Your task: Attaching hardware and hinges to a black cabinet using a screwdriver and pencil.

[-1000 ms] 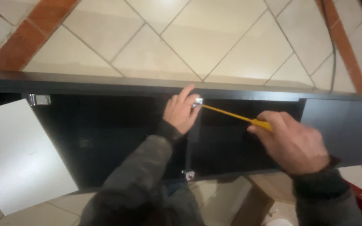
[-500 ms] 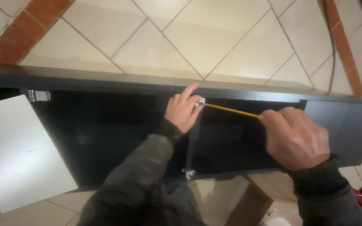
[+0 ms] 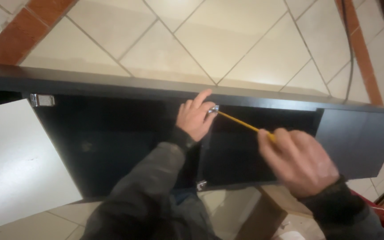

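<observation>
Your right hand (image 3: 301, 162) is clenched around a yellow screwdriver (image 3: 241, 125), its tip at the metal bracket (image 3: 213, 109) under the cabinet's (image 3: 112, 86) top edge; your left hand (image 3: 194, 118) pinches that bracket. Fastening appears under way, unfinished. The lower bracket (image 3: 201, 183) waits untouched.

L hand (image 3: 195, 119): fingers pinched, index out | R hand (image 3: 302, 161): fist-curled, blurred | both arms reach fwd
</observation>
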